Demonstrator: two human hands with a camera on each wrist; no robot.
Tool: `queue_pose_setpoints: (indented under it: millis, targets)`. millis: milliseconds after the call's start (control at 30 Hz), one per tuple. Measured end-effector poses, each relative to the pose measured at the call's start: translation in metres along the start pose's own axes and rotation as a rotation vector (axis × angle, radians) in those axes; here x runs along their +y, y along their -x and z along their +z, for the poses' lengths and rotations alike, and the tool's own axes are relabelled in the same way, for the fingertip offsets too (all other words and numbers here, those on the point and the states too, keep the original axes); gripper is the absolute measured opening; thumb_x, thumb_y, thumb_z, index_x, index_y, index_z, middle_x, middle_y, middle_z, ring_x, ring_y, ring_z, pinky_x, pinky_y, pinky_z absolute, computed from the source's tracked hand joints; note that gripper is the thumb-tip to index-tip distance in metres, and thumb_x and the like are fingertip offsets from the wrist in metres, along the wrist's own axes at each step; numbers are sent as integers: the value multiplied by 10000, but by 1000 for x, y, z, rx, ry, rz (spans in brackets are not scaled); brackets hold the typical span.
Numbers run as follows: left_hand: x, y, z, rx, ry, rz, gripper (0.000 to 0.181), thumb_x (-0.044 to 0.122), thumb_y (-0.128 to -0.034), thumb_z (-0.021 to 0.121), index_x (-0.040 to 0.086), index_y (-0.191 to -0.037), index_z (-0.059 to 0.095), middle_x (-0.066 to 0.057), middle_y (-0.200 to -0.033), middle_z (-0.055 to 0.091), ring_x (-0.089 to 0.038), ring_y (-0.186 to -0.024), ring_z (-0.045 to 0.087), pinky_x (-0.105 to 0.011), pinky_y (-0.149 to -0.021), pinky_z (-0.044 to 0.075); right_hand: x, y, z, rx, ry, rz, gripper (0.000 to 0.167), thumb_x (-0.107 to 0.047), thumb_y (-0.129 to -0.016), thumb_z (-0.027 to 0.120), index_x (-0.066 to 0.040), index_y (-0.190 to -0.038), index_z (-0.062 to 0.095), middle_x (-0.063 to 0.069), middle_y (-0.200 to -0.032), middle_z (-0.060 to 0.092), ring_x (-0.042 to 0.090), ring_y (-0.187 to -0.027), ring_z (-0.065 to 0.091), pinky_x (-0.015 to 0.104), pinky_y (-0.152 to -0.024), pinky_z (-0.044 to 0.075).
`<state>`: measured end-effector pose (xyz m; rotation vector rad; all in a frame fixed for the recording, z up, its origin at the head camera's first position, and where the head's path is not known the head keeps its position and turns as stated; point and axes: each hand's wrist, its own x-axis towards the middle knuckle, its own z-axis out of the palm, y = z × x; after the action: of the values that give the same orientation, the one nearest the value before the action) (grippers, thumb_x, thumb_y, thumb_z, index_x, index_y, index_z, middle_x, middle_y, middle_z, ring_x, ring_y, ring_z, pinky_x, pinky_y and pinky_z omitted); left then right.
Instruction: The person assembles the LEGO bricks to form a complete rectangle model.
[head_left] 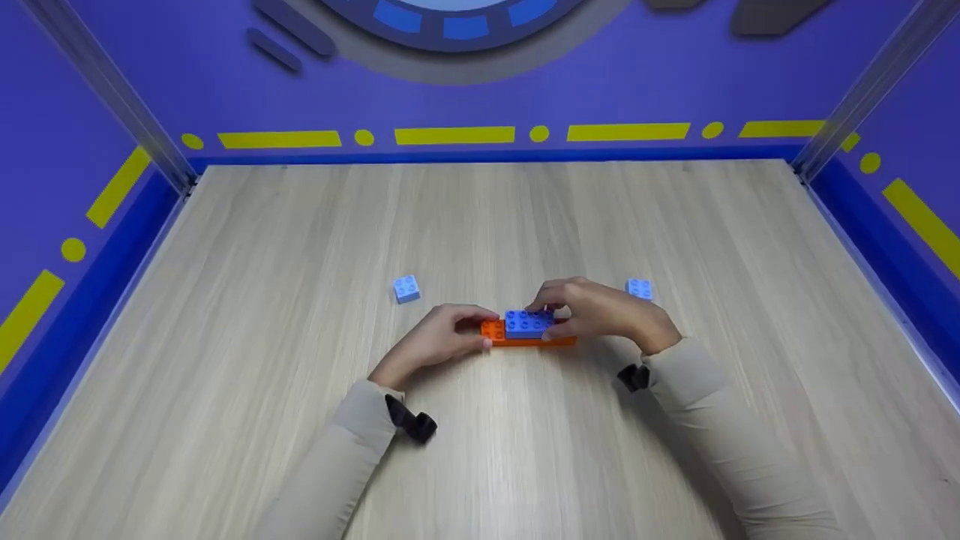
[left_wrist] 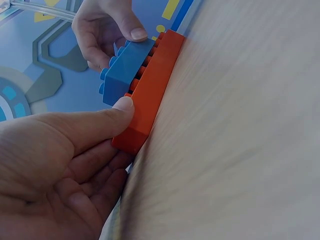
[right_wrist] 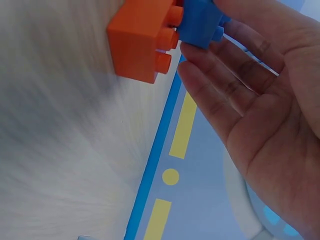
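Observation:
A long orange toy brick lies studs up on the table, with a shorter blue brick over its middle. Orange studs show along the underside of the blue brick in the left wrist view, so the two do not look fully pressed together. My left hand pinches the left end of the orange brick, thumb on the near side. With thumb and fingers, my right hand pinches the right part of the blue brick. The orange brick's right end sticks out beyond it.
One small light-blue brick stands to the left, behind my left hand. Another light-blue brick sits just behind my right wrist. Purple-blue walls with yellow marks border the wooden table at the back and sides.

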<state>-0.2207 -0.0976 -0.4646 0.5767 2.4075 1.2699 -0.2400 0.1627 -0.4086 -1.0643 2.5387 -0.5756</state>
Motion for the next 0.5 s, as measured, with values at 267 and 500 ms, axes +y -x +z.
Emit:
queue_pose_setpoints:
  millis: [267,500]
  targets:
    - [0,0,0,1,11,-12,395,181,-868,706,172,-1257,642,-39,-1321,603,-218,-1293,490,-400,-1120,341,-2,-1,-1,-6,2,-2,320,-136,-841,730,-66,-1150,683,63,-1144,663,223,-1042,633,399,-909,534]
    - [1,1,-1,-2,11,-12,394,186,-867,710,175,-1255,643,-38,-1321,603,-223,-1300,484,-408,-1126,332,0,-2,-2,-10,-8,-3,346,-177,-834,745,-72,-1157,681,55,-1143,665,218,-1049,636,398,-916,531]
